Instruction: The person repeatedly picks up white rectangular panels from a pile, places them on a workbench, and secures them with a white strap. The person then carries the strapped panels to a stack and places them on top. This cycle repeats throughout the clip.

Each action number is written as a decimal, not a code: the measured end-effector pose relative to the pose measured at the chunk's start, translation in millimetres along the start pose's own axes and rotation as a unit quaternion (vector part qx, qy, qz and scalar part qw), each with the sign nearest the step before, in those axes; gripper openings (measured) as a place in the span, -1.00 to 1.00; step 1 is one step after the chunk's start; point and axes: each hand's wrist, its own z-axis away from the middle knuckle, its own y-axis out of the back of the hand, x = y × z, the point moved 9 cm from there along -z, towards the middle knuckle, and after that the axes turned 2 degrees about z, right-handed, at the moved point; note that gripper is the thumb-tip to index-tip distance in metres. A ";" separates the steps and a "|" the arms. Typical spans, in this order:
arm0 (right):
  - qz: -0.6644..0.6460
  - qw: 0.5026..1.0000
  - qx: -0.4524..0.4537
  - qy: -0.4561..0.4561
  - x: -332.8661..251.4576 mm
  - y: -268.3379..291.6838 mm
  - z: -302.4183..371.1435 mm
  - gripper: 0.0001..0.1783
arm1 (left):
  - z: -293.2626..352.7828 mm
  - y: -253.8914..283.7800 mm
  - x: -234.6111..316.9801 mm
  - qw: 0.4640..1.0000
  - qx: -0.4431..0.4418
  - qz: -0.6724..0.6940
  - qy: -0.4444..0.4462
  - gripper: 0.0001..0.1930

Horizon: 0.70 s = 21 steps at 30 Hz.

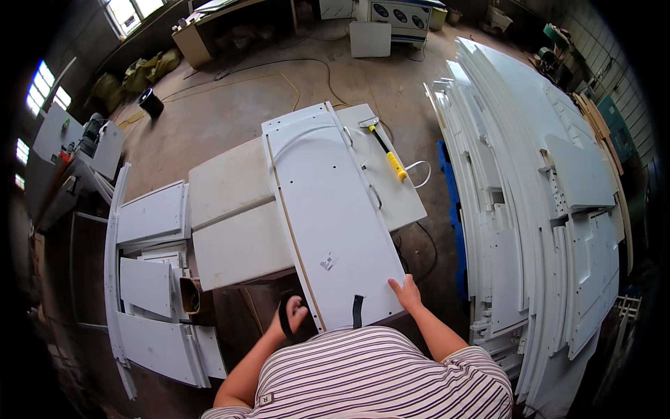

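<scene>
A long white panel with small holes and a brown strip along its left edge lies before me, its near end against my striped shirt. My right hand grips its near right edge, thumb on top. Just off the near left corner, my left hand is curled closed; whatever it may hold is hidden. A black band loops around that hand near the wrist. On the panel's near end lies a short black strip, and farther up a small printed label.
Pale boards form the worktop under the panel. A yellow-handled scraper rests on a board to the right. White panels are stacked at right and left. Cables run over the floor near a black bucket.
</scene>
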 end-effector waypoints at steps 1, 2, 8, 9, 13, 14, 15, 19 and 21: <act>0.016 1.000 0.006 0.002 2.4 -3.6 -3.9 -0.30 | 17.0 -20.9 -19.8 1.000 -0.006 0.015 -0.014 -0.60; 0.031 0.999 0.012 0.003 4.2 -5.5 -5.5 -0.31 | 28.7 -36.8 -36.7 0.999 -0.014 0.030 -0.029 -0.60; 0.027 0.998 0.049 -0.018 22.1 -11.1 -11.7 -0.32 | 84.7 -17.1 -23.3 0.993 0.011 0.111 0.025 -0.62; 0.017 0.998 0.053 -0.020 28.2 -10.1 -11.5 -0.32 | 91.6 -10.6 -18.0 0.994 0.008 0.102 0.039 -0.64; 0.018 0.996 0.078 -0.045 43.5 -2.2 6.6 -0.30 | 115.6 -6.0 -35.1 0.985 -0.020 0.121 0.121 -0.68; 0.013 0.995 0.093 -0.045 50.4 -0.2 16.1 -0.30 | 120.4 -4.2 -40.7 0.988 -0.008 0.112 0.102 -0.69; 0.008 0.993 0.109 -0.046 54.7 0.8 25.3 -0.30 | 126.1 -5.5 -50.2 0.991 0.004 0.103 0.084 -0.69; -0.371 0.880 0.148 -0.259 98.2 -34.4 69.3 -0.35 | 151.8 -11.1 -54.8 0.989 0.016 0.108 0.104 -0.65; -0.530 0.811 0.045 -0.244 97.7 -68.8 79.9 -0.38 | 155.5 -23.6 -62.7 0.980 -0.009 0.130 0.150 -0.64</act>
